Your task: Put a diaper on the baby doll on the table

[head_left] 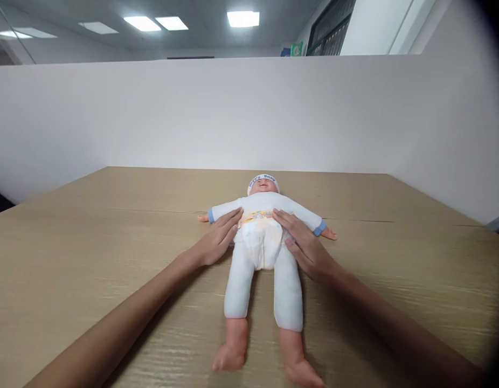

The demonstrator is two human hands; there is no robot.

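Observation:
A baby doll (290, 203) in a white suit with blue cuffs lies on its back on the wooden table, head away from me and feet towards me. Around its hips sits a white diaper (261, 240) with an orange and yellow patterned waistband. My left hand (219, 237) rests against the diaper's left side, fingers stretched out along the waist. On the opposite side, my right hand (304, 240) lies with extended fingers over the waistband's right end. Both palms are hidden, and neither hand visibly grips anything.
The wooden table (112, 231) spreads out around the doll, with a thin seam running across it. White partition walls (249, 113) enclose its back and sides. A dark object (1, 200) shows at the far left edge.

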